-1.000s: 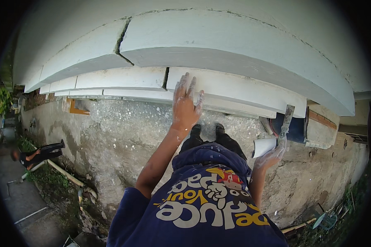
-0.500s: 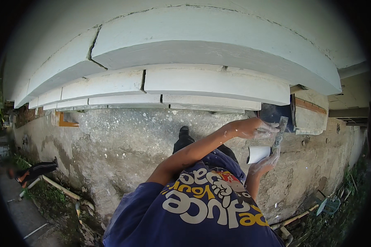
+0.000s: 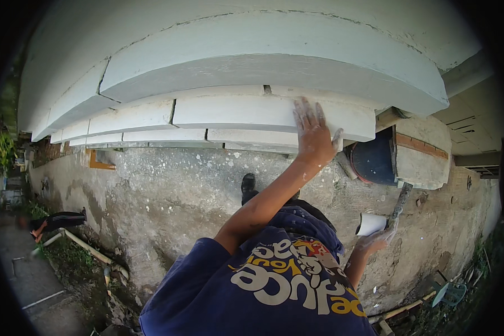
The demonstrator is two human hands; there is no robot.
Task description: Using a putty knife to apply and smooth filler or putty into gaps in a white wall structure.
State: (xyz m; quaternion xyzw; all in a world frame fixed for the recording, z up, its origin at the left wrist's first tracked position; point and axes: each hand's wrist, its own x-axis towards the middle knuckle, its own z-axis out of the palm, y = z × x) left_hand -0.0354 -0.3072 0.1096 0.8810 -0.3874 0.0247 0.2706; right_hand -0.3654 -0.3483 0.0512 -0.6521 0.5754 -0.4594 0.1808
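The left hand [image 3: 315,141], grip released, lies on one white ledge [image 3: 229,113]. The right hand [image 3: 376,243] grasps one tool [image 3: 402,199], one white piece [image 3: 371,225].

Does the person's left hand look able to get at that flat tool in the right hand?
Probably yes: the left hand looks empty, spread over the white ledge, and nothing visible blocks its way to the flat tool, whose end juts out beyond the right hand.

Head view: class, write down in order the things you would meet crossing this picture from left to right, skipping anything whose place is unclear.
Other person in dark trousers, orange frame, dark shoe, left hand, white curved piece, flat-bladed tool, teal object.
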